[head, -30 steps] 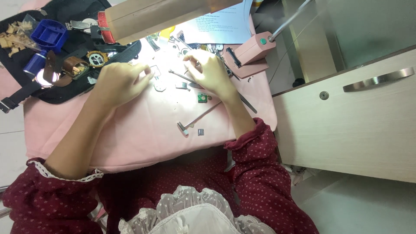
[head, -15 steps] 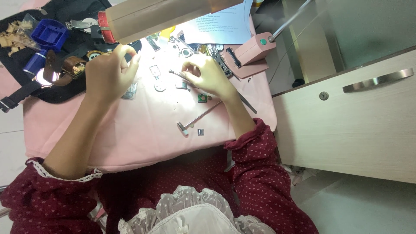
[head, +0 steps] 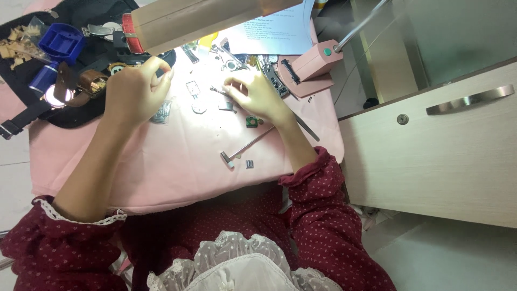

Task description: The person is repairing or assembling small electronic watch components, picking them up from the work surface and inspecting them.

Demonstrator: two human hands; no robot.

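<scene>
At far left, on the pink-covered desk (head: 134, 172), lay a black cloth (head: 81, 110) with a blue plastic box (head: 62, 40), wood chips (head: 16, 46), a blue-handled magnifier (head: 46, 83) and a brown leather strap (head: 89, 82). A red strap (head: 127, 32) sat near the cloth's top edge, just under the lamp head (head: 199, 19).

Left hand (head: 132, 91) was raised over the cloth's right edge, fingers (head: 159, 67) curled together at the tips. Could not tell whether anything was pinched between them. Small packet of pins (head: 161, 111) lay on the desk just right of that hand.

Mid-desk, under the light: a small metal buckle (head: 193, 88) and a grey oval part (head: 198, 108), loose, between the two hands.

Right hand (head: 258, 97) rested on the desk, fingers (head: 234, 86) closed on a thin metal tool (head: 219, 91), its tip pointing left toward the buckle. Small green square part (head: 251, 122) lay just below that hand. Small hammer (head: 242, 150) lay nearer the body, head down-left, with a tiny grey block (head: 250, 164) beside the head.

Further right: pink lamp base (head: 309, 67), with a printed paper sheet (head: 274, 32) behind it. Off the desk's right edge stood a pale drawer cabinet (head: 431, 161) with a metal handle (head: 468, 99).
</scene>
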